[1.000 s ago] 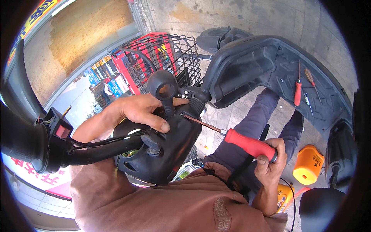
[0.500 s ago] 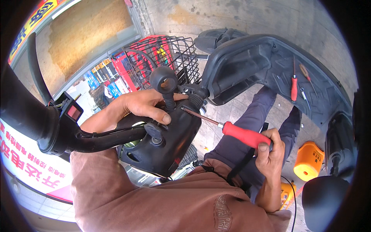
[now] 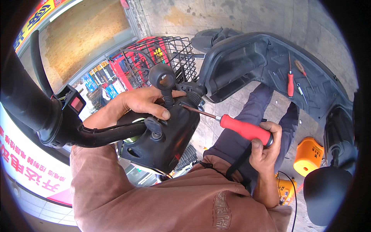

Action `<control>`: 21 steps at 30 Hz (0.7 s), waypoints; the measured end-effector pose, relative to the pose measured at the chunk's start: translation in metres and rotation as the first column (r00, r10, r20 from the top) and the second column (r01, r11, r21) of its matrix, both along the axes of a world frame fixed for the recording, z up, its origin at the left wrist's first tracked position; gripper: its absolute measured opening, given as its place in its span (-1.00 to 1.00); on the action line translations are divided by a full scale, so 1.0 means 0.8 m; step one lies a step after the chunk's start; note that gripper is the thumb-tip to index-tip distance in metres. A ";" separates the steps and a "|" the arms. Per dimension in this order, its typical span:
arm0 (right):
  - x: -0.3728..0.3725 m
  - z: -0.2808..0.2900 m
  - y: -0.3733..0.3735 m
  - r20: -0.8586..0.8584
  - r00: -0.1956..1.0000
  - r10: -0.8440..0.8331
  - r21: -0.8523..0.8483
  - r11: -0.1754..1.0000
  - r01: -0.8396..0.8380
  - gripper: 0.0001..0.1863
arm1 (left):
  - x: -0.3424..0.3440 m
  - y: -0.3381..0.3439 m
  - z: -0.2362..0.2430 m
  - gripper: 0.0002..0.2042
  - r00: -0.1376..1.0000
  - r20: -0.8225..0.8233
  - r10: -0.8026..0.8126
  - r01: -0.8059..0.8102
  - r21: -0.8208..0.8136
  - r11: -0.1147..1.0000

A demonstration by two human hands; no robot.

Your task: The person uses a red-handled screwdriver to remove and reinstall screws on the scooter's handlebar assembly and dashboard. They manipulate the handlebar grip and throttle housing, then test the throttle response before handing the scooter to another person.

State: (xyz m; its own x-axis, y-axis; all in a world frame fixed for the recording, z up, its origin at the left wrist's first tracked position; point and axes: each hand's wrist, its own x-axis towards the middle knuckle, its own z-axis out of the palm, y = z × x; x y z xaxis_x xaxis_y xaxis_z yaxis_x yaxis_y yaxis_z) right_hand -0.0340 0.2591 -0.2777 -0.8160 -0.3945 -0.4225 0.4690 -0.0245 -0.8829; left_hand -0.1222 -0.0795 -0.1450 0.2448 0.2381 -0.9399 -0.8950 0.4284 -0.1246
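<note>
My left hand [image 3: 148, 103] grips the top of a black plastic scooter steering cover [image 3: 156, 145], its thumb lying across the surface beside a ring-topped hook [image 3: 164, 79]. A black key [image 3: 154, 125] stands in the lock on that cover. In my right hand [image 3: 266, 150] is a red-handled screwdriver [image 3: 245, 129], held near the end of its handle with the fingers above and the thumb below. Its shaft slants up to the left. The tip meets the cover next to a ribbed rubber sleeve [image 3: 192, 98]; any screw there is too small to make out.
A second red screwdriver [image 3: 290, 85], a thin tool with a worn handle [image 3: 300, 67] and a small metal tool [image 3: 300, 89] lie on the scooter's floorboard [image 3: 274, 73]. A black wire basket [image 3: 179, 54] is beyond the cover. Orange plastic stool [image 3: 309, 154] and mirror [image 3: 326, 195] are at right.
The fingers and thumb of my right hand have shifted around the screwdriver's handle. My left hand keeps its place on the cover. The whole view has moved slightly.
</note>
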 end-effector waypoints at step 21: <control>-0.027 -0.001 0.016 0.183 0.978 0.096 -0.222 0.973 -0.054 -0.61 | -0.004 0.006 0.002 -0.07 0.998 0.054 0.037 -0.033 -0.071 0.997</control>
